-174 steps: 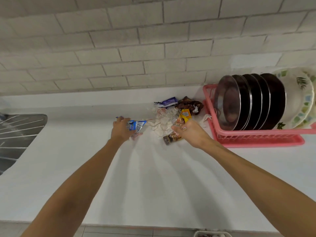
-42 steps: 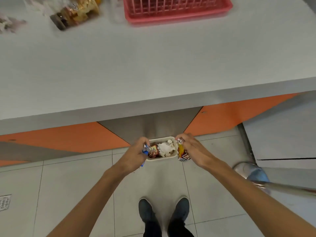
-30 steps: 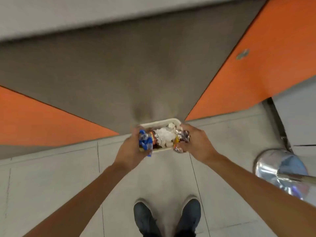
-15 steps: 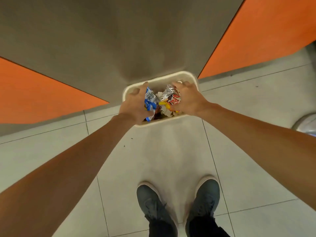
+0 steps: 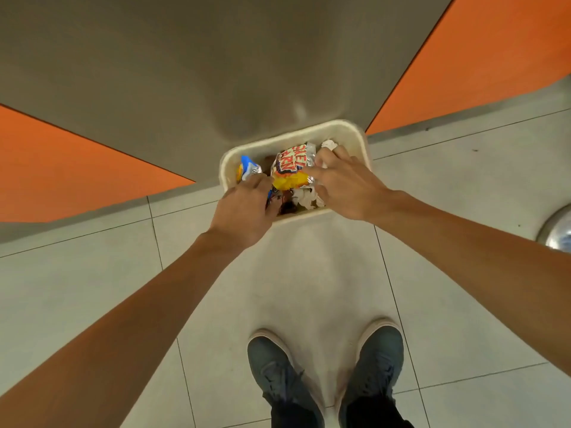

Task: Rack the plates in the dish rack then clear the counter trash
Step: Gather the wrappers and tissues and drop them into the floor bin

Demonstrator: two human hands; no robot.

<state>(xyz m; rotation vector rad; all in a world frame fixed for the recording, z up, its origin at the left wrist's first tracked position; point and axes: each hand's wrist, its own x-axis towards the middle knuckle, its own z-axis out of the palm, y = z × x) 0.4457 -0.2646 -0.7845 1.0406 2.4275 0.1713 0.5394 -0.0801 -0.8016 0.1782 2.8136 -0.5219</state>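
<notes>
Head view, looking straight down. Both arms reach forward to a cream bin (image 5: pixel 346 128) standing on the tiled floor (image 5: pixel 92 288) against a grey panel (image 5: pixel 185 72), with orange panels (image 5: pixel 61 174) to either side of it. Left grip (image 5: pixel 244 208): over the bin's near-left corner, fingers curled down round a blue wrapper (image 5: pixel 248 168), which sticks out just beyond the fingertips and lies inside the rim; grasping it. Right grip (image 5: pixel 346 186): over the bin's right half, forefinger laid across a snack wrapper (image 5: pixel 290 168) in orange, yellow and foil, thumb under its near edge; the wrapper is pinched between them, the other fingers spread. The snack wrapper sits between the two grips, touching the left fingertips, above the bin's contents. Crumpled white tissue (image 5: pixel 304 196) lies in the bin below the right thumb, and more shows just past the right fingers at the far-right corner. Dark wrappers beneath, between the grips; print not legible. All trash seen here is within the bin's rim. Behind the grips, toward the body: two dark shoes (image 5: pixel 278 366) side by side on the tiles. Well to the right of the right grip, at the frame edge, a shiny metal object (image 5: pixel 559 230); only part is visible.
</notes>
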